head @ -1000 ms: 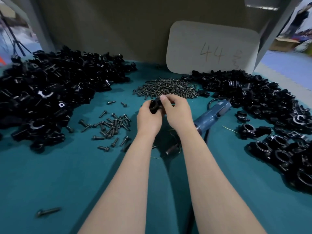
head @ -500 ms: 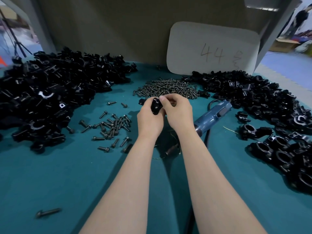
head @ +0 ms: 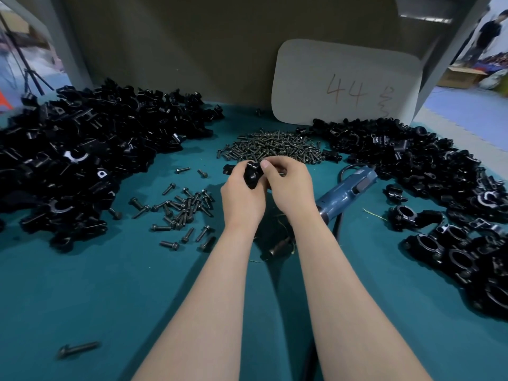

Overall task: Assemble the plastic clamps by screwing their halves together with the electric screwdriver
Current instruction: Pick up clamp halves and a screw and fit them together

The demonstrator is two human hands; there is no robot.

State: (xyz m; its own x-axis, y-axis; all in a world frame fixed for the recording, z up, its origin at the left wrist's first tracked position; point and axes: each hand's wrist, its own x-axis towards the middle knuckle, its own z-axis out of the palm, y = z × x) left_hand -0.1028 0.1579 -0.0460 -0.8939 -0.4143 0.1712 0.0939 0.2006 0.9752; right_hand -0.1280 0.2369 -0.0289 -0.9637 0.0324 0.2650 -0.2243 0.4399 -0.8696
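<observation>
Head view: gripped one clamp [head: 251, 176] with left hand [head: 242, 200] and right hand [head: 291, 185], electric screwdriver [head: 346, 192] lying unused; judged far from done, given few assembled clamps [head: 450, 251] against heaped loose halves [head: 82, 149].

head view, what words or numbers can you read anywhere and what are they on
"44", handwritten on the pale rounded board leaning at the back of the table.
A scribble to the right of it on the same board: not legible.
Blue electric screwdriver: no readable label.
</observation>
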